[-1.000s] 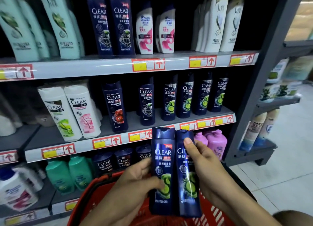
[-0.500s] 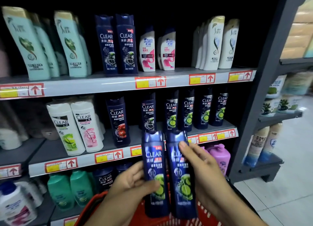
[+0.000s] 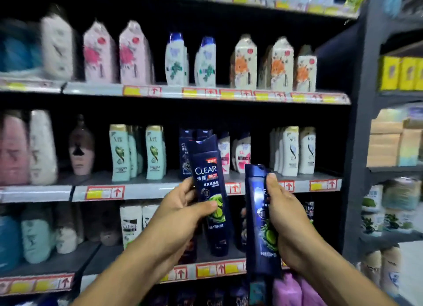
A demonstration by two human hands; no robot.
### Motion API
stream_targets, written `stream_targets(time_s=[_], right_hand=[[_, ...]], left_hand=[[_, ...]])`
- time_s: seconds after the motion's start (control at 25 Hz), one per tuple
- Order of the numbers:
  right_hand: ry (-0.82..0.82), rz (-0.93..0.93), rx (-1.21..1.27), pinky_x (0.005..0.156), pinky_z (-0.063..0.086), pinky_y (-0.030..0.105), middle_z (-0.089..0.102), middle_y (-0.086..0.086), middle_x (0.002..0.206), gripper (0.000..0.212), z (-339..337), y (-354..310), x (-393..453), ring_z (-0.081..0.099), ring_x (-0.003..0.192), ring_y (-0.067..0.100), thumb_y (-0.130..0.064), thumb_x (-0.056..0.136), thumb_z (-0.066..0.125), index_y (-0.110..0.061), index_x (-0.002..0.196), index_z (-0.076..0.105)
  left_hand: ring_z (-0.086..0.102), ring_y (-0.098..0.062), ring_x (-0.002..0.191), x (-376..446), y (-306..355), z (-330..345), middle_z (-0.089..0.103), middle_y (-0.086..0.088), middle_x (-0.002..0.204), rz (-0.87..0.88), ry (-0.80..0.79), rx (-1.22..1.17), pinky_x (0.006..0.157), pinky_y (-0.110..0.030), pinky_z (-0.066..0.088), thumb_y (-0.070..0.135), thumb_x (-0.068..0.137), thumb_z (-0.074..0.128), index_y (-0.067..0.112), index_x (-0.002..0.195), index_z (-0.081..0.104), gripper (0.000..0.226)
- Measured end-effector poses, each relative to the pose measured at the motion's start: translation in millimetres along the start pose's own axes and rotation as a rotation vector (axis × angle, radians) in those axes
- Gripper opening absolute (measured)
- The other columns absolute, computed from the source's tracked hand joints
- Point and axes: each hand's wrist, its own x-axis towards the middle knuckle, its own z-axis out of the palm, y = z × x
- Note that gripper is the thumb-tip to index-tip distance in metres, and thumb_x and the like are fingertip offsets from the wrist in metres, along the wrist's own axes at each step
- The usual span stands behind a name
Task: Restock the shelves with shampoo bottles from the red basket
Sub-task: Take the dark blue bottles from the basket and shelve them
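Dark-blue bottles: two in hand, neither shelved yet.
Left hand (image 3: pixel 183 209): fingers wrapped round left bottle (image 3: pixel 210 191).
Right hand (image 3: pixel 288 216): grips right bottle (image 3: pixel 256 225) (label partly hidden).
Remaining: place both on shelf (image 3: pixel 146 191).

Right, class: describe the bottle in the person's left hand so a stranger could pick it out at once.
Start at the grey shelf rail with red arrow tags across the middle. In front of it the left hand grips a dark blue shampoo bottle. Unlike the blue bottle in the right hand, turned edge-on, it faces the camera, showing white CLEAR lettering and a green lime picture.
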Motion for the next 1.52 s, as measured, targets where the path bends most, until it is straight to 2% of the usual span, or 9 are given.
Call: stream_targets(time_s=[0.12, 0.24, 0.36, 0.52, 0.72, 0.92, 1.12, 1.32, 1.52], right_hand=[[-0.055, 0.064, -0.007, 0.085, 0.060, 0.048, 0.075, 0.019, 0.109, 0.058, 6.2, -38.3, -2.5, 0.071, 0.087, 0.032, -0.066, 0.097, 0.046, -0.017, 0.123, 0.065], [-0.205, 0.052, -0.047, 0.060, 0.057, 0.033, 0.071, 0.011, 0.071, 0.037, 7.7, -72.6, -11.5, 0.066, 0.059, 0.026, -0.048, 0.090, 0.062, -0.013, 0.090, 0.072], [-0.194, 0.029, -0.015, 0.066, 0.047, 0.037, 0.059, 0.008, 0.073, 0.021, 7.0, -88.9, -8.0, 0.054, 0.070, 0.027, -0.037, 0.070, 0.066, -0.019, 0.077, 0.059], [-0.165, -0.049, -0.026, 0.061, 0.044, 0.033, 0.059, 0.012, 0.073, 0.023, -1.5, -109.2, 3.1, 0.054, 0.060, 0.025, -0.025, 0.075, 0.068, -0.010, 0.090, 0.059], [-0.248, -0.218, 0.043, 0.069, 0.058, 0.036, 0.071, 0.027, 0.112, 0.066, -2.9, -152.4, 5.6, 0.068, 0.082, 0.030, -0.031, 0.073, 0.080, -0.002, 0.129, 0.064], [-0.262, -0.308, 0.145, 0.070, 0.063, 0.038, 0.072, 0.013, 0.104, 0.048, 1.6, -149.4, -7.2, 0.073, 0.086, 0.028, -0.031, 0.091, 0.071, -0.012, 0.133, 0.058], [-0.270, -0.247, 0.172, 0.078, 0.062, 0.047, 0.071, 0.006, 0.095, 0.059, -3.6, -117.3, -14.8, 0.072, 0.090, 0.032, -0.036, 0.093, 0.071, -0.010, 0.141, 0.047], [-0.249, -0.235, 0.110, 0.076, 0.061, 0.045, 0.070, 0.001, 0.086, 0.020, -7.8, -86.0, -18.1, 0.071, 0.075, 0.025, -0.036, 0.097, 0.066, -0.023, 0.109, 0.058], [-0.234, -0.120, 0.090, 0.068, 0.064, 0.037, 0.076, 0.003, 0.097, 0.037, -6.0, -51.4, -8.8, 0.073, 0.084, 0.018, -0.036, 0.096, 0.066, -0.010, 0.123, 0.065]], left_hand=[[0.072, -0.018, 0.108, -0.4, 30.2, -3.1, 0.073, 0.003, 0.119, 0.026, 0.004, 0.004, 0.102, -0.043, 0.050, -0.006, 0.089, 0.064, 0.029, 0.126, 0.059, 0.052], [0.072, -0.021, 0.107, 5.0, 55.7, -1.5, 0.074, -0.001, 0.119, 0.072, 0.013, 0.009, 0.104, -0.047, 0.050, -0.007, 0.089, 0.063, 0.023, 0.132, 0.056, 0.053], [0.072, -0.022, 0.107, 10.6, 69.5, 3.9, 0.075, -0.002, 0.115, 0.080, 0.013, 0.008, 0.103, -0.047, 0.050, -0.011, 0.088, 0.063, 0.020, 0.131, 0.057, 0.054], [0.071, -0.026, 0.106, 14.6, 89.7, 5.7, 0.076, -0.005, 0.110, 0.108, 0.023, 0.052, 0.102, -0.048, 0.050, -0.014, 0.087, 0.062, 0.016, 0.128, 0.059, 0.051], [0.073, -0.015, 0.088, 12.1, 142.3, -3.5, 0.076, -0.004, 0.099, 0.272, 0.050, 0.028, 0.075, -0.025, 0.057, -0.019, 0.085, 0.059, 0.009, 0.122, 0.061, 0.046], [0.069, -0.020, 0.089, -9.4, 150.9, -17.1, 0.073, -0.007, 0.099, 0.328, 0.039, 0.071, 0.084, -0.036, 0.055, -0.016, 0.085, 0.059, 0.013, 0.107, 0.063, 0.037], [0.068, -0.020, 0.091, -25.1, 125.8, -28.9, 0.072, -0.005, 0.097, 0.287, 0.048, 0.123, 0.091, -0.038, 0.055, -0.015, 0.086, 0.057, 0.016, 0.101, 0.062, 0.035], [0.059, -0.030, 0.104, -31.7, 98.6, -47.5, 0.069, -0.010, 0.105, 0.212, 0.094, 0.155, 0.108, -0.049, 0.042, -0.014, 0.081, 0.061, 0.016, 0.107, 0.060, 0.039], [0.067, -0.023, 0.100, -11.6, 78.5, -58.5, 0.071, -0.007, 0.104, 0.214, 0.098, 0.140, 0.097, -0.040, 0.053, -0.016, 0.085, 0.057, 0.013, 0.119, 0.057, 0.045]])
